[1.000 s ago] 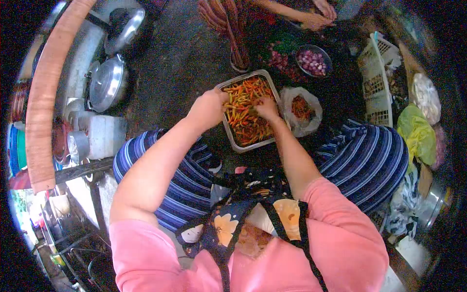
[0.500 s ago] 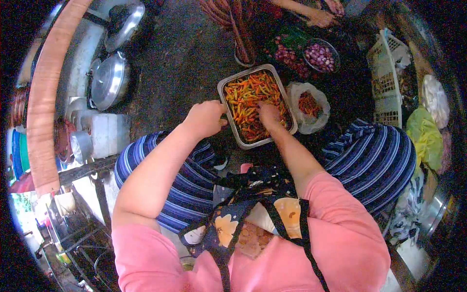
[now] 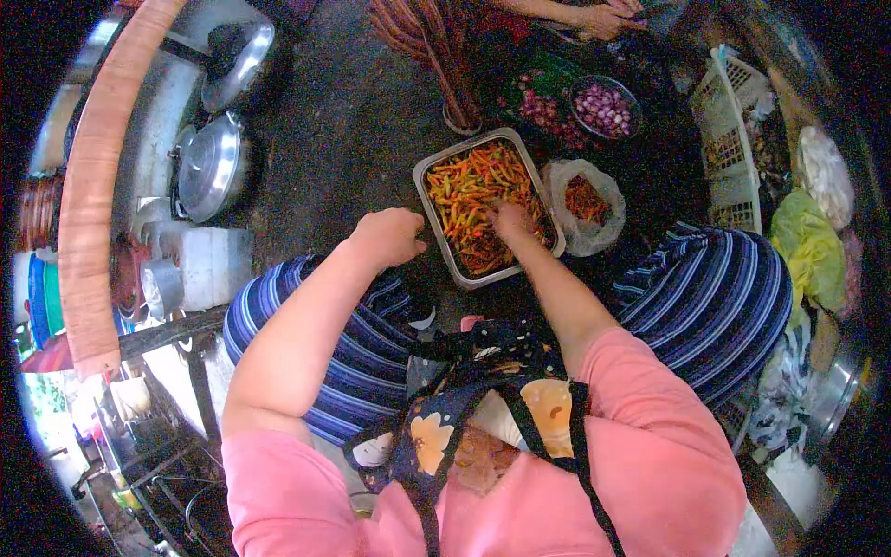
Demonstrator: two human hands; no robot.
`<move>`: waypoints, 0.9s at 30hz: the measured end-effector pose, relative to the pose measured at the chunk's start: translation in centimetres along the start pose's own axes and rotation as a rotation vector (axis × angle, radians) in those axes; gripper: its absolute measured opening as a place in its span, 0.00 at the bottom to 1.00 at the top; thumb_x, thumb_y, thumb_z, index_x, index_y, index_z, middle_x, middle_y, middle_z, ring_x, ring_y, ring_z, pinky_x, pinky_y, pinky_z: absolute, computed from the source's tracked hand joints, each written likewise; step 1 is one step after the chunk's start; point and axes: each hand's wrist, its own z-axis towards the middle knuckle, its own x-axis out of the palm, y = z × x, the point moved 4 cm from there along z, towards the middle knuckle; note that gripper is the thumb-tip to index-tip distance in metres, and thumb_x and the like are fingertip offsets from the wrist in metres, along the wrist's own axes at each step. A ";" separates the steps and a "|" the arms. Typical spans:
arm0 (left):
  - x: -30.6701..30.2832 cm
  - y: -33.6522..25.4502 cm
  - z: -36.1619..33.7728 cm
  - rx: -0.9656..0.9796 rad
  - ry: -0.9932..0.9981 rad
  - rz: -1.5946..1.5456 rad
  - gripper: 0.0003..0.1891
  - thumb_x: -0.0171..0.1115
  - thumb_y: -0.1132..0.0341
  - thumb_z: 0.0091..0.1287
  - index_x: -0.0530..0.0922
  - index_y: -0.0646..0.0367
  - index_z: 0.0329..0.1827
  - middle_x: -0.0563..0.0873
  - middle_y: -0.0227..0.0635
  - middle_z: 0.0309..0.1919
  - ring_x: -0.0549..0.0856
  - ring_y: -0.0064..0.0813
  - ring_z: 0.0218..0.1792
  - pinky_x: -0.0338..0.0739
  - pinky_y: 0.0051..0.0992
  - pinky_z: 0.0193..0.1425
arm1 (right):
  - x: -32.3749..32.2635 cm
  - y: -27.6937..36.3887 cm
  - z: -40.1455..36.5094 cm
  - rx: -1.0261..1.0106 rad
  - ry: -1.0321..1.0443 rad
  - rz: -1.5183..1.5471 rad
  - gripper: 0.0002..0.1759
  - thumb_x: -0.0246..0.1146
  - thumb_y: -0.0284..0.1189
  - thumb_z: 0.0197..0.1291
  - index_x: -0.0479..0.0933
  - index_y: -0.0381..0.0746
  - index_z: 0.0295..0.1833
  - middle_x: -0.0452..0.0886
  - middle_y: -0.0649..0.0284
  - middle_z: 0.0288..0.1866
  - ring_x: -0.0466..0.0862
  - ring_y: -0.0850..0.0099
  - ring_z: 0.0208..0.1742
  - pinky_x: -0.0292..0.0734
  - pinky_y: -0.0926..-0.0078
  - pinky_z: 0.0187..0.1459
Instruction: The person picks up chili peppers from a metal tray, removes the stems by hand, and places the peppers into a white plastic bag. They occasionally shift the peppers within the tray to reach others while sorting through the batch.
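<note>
A rectangular metal tray point(image 3: 432, 234) on the dark floor holds a heap of orange, green and red chillies point(image 3: 469, 186). My right hand point(image 3: 512, 223) is in the heap, its fingertips among the chillies; whether it grips any is hidden. Just off the tray's left edge is my left hand point(image 3: 392, 238), its fingers curled and partly hidden from view. Right beside the tray, an open clear plastic bag point(image 3: 608, 234) contains small reddish pieces point(image 3: 587, 199).
Beyond the tray are a bowl of shallots point(image 3: 603, 110), loose shallots point(image 3: 540, 104) and a bundle of brown strands point(image 3: 445, 65). Another person's hands point(image 3: 608, 19) show at the top. A white crate point(image 3: 733, 139) stands right; lidded pots point(image 3: 210, 167) stand left.
My left hand has shifted slightly down and left, from the tray's rim to just beside it. My right hand stays in the chillies. The other person's hands have come closer together.
</note>
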 end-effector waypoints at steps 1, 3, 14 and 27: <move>-0.2 -0.1 -0.1 0.002 0.000 0.001 0.16 0.59 0.57 0.57 0.77 0.57 0.43 0.81 0.45 0.39 0.80 0.46 0.44 0.75 0.41 0.47 | 0.3 -0.2 0.1 0.062 0.057 0.001 0.25 0.58 0.47 0.54 0.72 0.46 0.54 0.78 0.53 0.47 0.77 0.55 0.49 0.73 0.57 0.48; -0.3 -0.1 -0.2 -0.018 0.048 0.014 0.17 0.59 0.56 0.56 0.77 0.56 0.44 0.82 0.45 0.39 0.80 0.46 0.44 0.75 0.40 0.47 | 0.5 -0.3 0.1 0.049 0.043 0.018 0.25 0.58 0.47 0.54 0.73 0.44 0.53 0.78 0.52 0.46 0.77 0.54 0.48 0.72 0.57 0.49; -0.4 -0.3 -0.3 -0.007 0.052 0.002 0.16 0.61 0.57 0.56 0.77 0.55 0.44 0.82 0.44 0.39 0.80 0.46 0.44 0.75 0.40 0.47 | 5.2 -3.3 3.3 0.111 -0.024 0.311 0.27 0.69 0.47 0.40 0.77 0.38 0.42 0.80 0.52 0.40 0.79 0.56 0.45 0.73 0.63 0.48; -0.5 -0.4 -0.3 0.032 0.018 -0.014 0.15 0.60 0.57 0.56 0.77 0.57 0.42 0.82 0.45 0.39 0.79 0.46 0.44 0.75 0.41 0.47 | 4.2 -2.3 1.2 0.139 0.029 0.187 0.27 0.70 0.47 0.38 0.78 0.40 0.42 0.80 0.53 0.40 0.80 0.58 0.43 0.74 0.64 0.47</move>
